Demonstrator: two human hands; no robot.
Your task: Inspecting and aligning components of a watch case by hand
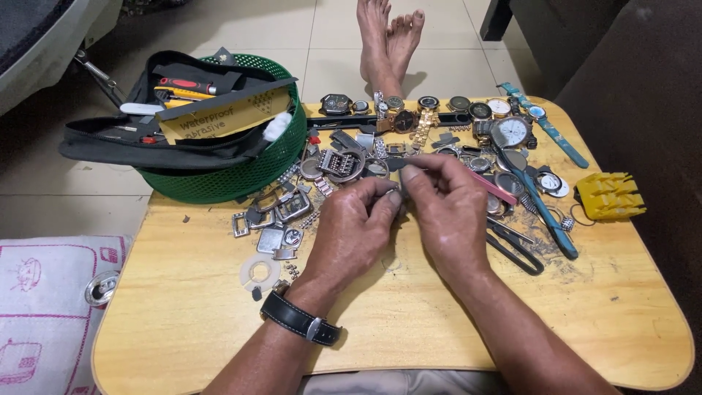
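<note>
Left hand [356, 228] and right hand [447, 212] meeting over the wooden bench [409, 322], fingertips pinched together on a small part too hidden to identify, loose watch parts [281, 212] just left of the left hand, watches [468, 121] beyond both, green basket [241, 175] farther left

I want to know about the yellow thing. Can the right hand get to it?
Probably yes. The yellow block lies uncovered near the table's right edge, on the right hand's side. But that hand is pinching a small part together with the left hand.
</note>
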